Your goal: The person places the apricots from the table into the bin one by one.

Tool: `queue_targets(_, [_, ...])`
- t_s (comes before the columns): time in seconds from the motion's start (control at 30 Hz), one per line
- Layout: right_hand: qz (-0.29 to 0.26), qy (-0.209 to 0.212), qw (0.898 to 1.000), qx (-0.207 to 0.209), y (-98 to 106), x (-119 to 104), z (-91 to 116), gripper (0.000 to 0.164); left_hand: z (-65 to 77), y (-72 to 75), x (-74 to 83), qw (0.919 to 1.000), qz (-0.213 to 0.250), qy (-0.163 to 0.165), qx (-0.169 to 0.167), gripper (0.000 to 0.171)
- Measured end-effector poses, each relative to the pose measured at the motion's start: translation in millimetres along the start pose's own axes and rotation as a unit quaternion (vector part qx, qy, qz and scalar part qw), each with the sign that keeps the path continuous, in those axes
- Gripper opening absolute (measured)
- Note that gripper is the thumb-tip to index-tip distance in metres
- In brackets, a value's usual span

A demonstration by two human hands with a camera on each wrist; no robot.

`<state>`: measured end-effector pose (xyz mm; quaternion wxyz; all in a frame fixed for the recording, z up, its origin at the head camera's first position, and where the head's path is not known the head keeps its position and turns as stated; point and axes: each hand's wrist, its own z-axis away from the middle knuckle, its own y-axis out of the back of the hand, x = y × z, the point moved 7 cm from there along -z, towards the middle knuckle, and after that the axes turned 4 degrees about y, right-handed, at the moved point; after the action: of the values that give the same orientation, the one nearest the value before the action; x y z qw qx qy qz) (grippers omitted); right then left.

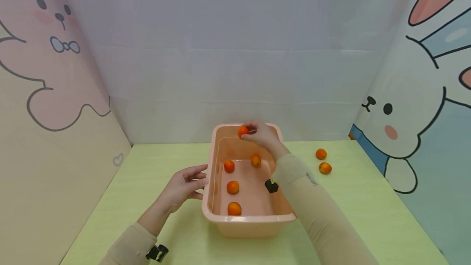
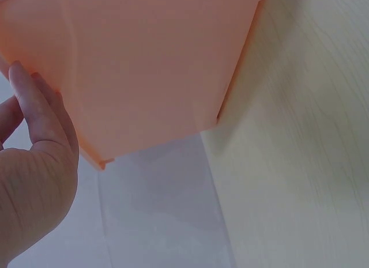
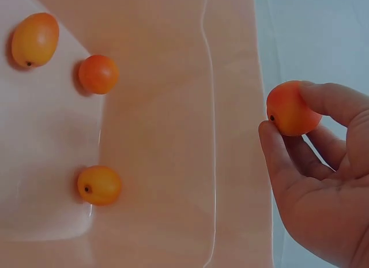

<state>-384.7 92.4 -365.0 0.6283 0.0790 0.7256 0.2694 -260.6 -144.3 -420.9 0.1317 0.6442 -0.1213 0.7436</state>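
Note:
A pale orange plastic basin (image 1: 254, 218) stands on the table, its outer wall (image 2: 150, 66) filling much of the left wrist view. My right hand (image 1: 265, 136) pinches a small orange-red fruit (image 1: 243, 131) between thumb and fingers over the basin's far end. That fruit (image 3: 293, 109) has a yellowish side with a dark spot. On the basin floor lie several similar fruits, among them one (image 1: 234, 208) near the front and one (image 1: 255, 160) towards the back. My left hand (image 1: 185, 185) touches the basin's left rim, its fingers (image 2: 37, 109) fairly straight against it.
Two more orange fruits (image 1: 321, 153) lie on the light green table (image 1: 169, 236) to the right of the basin. A white sheet (image 1: 235, 60) hangs behind the table. Panels with cartoon animals stand on the left and right sides.

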Motion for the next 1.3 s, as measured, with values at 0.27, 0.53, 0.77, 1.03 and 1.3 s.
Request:
queue_targets(0.27, [0.042, -0.012, 0.999, -0.014, -7, 5, 3, 0.033, -0.7, 0.2, -0.2, 1.0, -0.002, 0.0, 0.002, 0.061])
queue_targets(0.53, [0.068, -0.027, 0.997, -0.02, -10, 11, 3, 0.016, -0.4, 0.7, -0.2, 1.0, -0.002, 0.0, 0.002, 0.061])
queue_targets(0.77, [0.074, -0.044, 0.996, -0.017, -7, 14, 3, 0.03, -0.6, 0.4, -0.1, 1.0, 0.0, 0.0, 0.001, 0.061])
queue_targets(1.03, [0.06, -0.045, 0.997, -0.012, 0, 11, 1, 0.047, 0.3, 0.2, 0.2, 1.0, -0.004, -0.001, 0.0, 0.061])
queue_targets(1.3, [0.002, -0.032, 0.999, 0.008, 11, 0, 4, 0.047, 1.3, 0.1, 1.0, 1.0, -0.004, -0.001, 0.003, 0.061])
